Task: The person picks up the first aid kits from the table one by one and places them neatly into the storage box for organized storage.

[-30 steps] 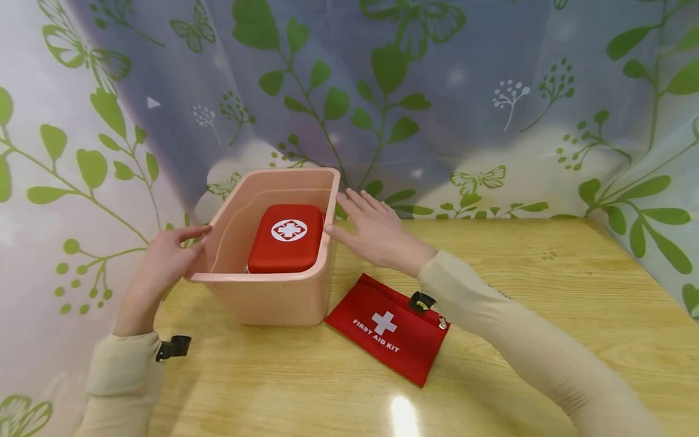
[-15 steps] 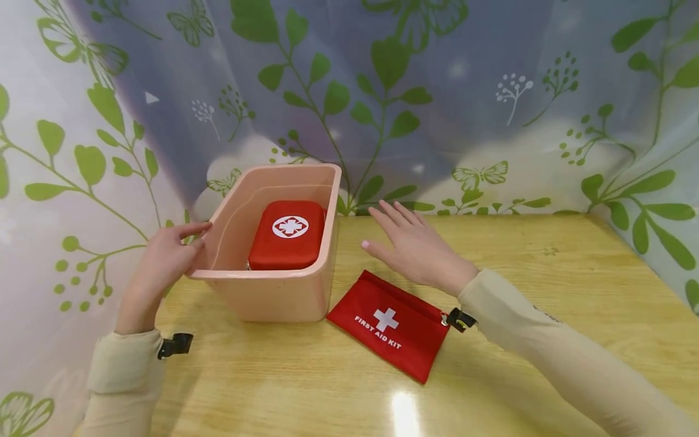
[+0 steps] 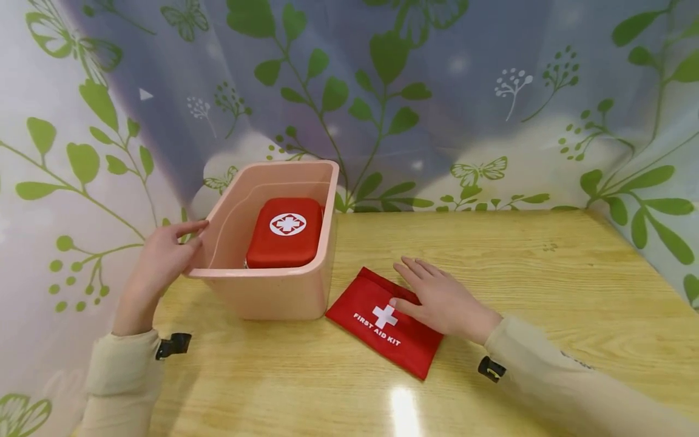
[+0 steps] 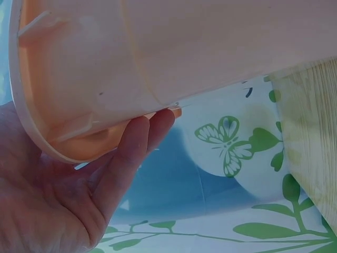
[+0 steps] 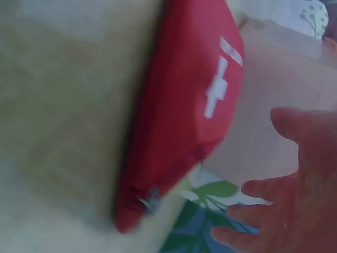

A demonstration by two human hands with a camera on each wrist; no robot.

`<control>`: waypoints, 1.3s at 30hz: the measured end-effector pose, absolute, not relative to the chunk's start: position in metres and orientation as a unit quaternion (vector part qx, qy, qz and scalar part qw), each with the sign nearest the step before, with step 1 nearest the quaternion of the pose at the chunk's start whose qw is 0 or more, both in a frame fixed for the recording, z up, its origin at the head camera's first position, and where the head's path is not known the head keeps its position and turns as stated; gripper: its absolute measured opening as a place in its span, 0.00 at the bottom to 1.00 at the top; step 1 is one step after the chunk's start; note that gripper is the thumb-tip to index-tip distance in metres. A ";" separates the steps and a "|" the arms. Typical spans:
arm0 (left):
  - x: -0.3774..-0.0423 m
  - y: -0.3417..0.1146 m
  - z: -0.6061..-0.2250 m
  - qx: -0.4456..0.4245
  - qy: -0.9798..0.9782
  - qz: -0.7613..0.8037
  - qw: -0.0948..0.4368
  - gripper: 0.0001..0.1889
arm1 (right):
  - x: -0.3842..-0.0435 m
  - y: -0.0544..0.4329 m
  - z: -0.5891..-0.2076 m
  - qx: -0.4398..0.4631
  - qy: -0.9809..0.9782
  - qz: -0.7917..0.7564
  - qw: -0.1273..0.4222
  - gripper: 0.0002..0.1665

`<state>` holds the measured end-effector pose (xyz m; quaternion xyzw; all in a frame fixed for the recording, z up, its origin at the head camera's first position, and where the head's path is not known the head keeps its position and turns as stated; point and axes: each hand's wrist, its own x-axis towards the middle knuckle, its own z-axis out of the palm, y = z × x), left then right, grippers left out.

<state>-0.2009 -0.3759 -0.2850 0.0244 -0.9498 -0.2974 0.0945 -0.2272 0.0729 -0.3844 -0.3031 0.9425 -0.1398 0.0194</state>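
Note:
A pink plastic bin (image 3: pixel 273 296) stands at the left of the table. Its left rim is held by my left hand (image 3: pixel 159 264), whose fingers reach the bin's outside in the left wrist view. Inside the bin sits a red zippered case (image 3: pixel 281 246) with a white cross emblem. My right hand (image 3: pixel 448 303) hovers over the flat red first aid pouch (image 3: pixel 377 331), fingers extended, covering its zipper end in the head view. In the right wrist view the fingers hold nothing and a gap separates them from the pouch (image 5: pixel 184 89).
The wooden table (image 3: pixel 535 267) extends to the right of the bin. A patterned curtain (image 3: pixel 469 91) with leaves and butterflies hangs behind it and along both sides.
My right hand has left the bin's right side, moving right and toward me until over the pouch. My left hand has kept its hold on the rim.

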 end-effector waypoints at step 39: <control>-0.198 -0.371 -0.288 0.028 -0.955 -0.282 0.092 0.25 | -0.225 0.081 -0.401 -0.171 0.903 -0.373 0.127 0.42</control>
